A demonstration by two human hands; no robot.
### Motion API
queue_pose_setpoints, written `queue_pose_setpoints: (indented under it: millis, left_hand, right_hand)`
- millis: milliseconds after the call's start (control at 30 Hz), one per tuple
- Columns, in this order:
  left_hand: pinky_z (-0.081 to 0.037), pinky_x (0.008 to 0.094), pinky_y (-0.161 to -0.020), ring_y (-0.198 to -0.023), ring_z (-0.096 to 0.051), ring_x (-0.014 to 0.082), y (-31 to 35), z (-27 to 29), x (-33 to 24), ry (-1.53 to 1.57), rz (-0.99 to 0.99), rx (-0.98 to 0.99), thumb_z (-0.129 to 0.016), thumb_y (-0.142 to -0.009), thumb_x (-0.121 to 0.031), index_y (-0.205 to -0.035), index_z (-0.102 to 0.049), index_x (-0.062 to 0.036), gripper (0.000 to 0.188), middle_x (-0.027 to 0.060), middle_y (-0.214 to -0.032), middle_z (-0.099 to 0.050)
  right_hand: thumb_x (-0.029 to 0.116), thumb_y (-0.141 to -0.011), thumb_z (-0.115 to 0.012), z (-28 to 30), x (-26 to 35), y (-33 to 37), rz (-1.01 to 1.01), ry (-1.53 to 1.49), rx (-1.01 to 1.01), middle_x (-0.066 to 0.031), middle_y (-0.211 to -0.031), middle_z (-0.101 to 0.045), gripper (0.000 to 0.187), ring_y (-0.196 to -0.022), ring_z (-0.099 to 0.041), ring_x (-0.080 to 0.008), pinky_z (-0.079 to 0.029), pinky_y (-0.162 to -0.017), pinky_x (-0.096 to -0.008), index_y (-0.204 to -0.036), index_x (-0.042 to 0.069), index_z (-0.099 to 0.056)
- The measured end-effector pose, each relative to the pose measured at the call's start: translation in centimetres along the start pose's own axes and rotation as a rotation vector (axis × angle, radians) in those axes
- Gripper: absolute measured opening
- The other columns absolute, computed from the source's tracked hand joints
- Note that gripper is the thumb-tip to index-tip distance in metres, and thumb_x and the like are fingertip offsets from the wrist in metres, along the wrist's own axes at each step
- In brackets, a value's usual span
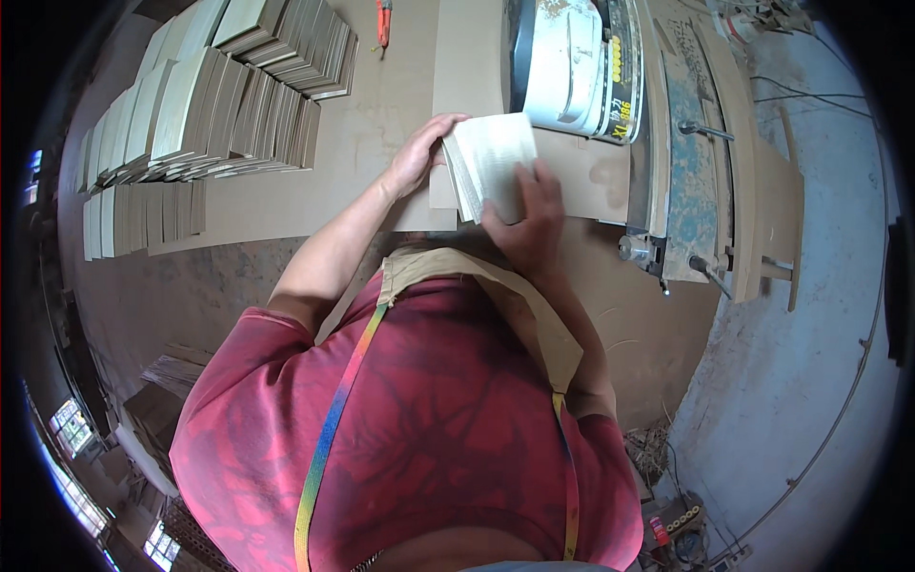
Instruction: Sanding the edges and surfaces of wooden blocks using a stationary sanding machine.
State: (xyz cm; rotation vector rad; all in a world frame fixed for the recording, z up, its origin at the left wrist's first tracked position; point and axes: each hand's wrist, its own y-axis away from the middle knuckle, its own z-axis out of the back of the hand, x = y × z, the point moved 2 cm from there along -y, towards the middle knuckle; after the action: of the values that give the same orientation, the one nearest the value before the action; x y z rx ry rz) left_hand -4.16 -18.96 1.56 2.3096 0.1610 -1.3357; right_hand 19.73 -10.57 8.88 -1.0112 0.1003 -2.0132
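A small stack of thin, pale wooden boards [506, 153] is held up over the near edge of the worktable, slightly fanned at its left side. My left hand [419, 157] is closed around the upper left edge of the stack, its fingertips at the top. Against the front board's lower right part lies my right hand [530, 212], thumb apart from the fingers, gripping the stack near its right edge. The right fingers are slightly blurred, and what lies behind the boards is hidden.
Several rows of similar boards [205, 110] stand stacked on the table's left. A red-handled tool [383, 24] lies at the far side. A white bucket [567, 71] stands just beyond my right hand. Farther right is a worn machine bed [691, 153] with clamps and wooden rails.
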Motion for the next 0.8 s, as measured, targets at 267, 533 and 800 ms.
queue_pose_setpoints:
  millis: [267, 533, 800]
  left_hand:
    - [-0.059, 0.0291, -0.093, -0.108, -0.068, 0.0179, 2.3, 0.8, -0.5, -0.218, -0.169, 0.0, -0.079, -0.102, -0.009, -0.15, -0.064, -0.0064, 0.051, 0.0124, -0.129, -0.071]
    - [-0.062, 0.0305, -0.087, -0.093, -0.071, 0.0184, 1.4, -0.1, 0.0, -0.296, -0.169, -0.175, -0.087, -0.096, -0.011, -0.142, -0.067, -0.0067, 0.05, 0.0077, -0.113, -0.074]
    - [-0.062, 0.032, -0.086, -0.089, -0.072, 0.0181, 0.5, -3.6, 1.4, -0.563, -0.196, -0.386, -0.091, -0.093, -0.017, -0.137, -0.068, -0.0065, 0.051, 0.0079, -0.107, -0.075]
  right_hand:
    - [0.016, -0.086, -0.084, 3.9, -9.9, 5.8, -0.169, 0.415, -0.112, -0.0216, -0.142, -0.064, 0.055, -0.124, -0.065, -0.0463, -0.057, -0.103, -0.0496, -0.135, -0.001, -0.067]
    - [0.014, -0.094, -0.078, -0.6, -14.4, -0.8, -0.122, 0.48, -0.225, -0.0223, -0.138, -0.065, 0.046, -0.135, -0.057, -0.0467, -0.052, -0.11, -0.0519, -0.135, -0.004, -0.064]
    - [0.032, -0.088, -0.086, -1.8, -0.4, 0.1, -0.164, 0.274, 0.217, -0.0291, -0.13, -0.065, 0.064, -0.111, -0.065, -0.0469, -0.057, -0.097, -0.0505, -0.136, -0.005, -0.066]
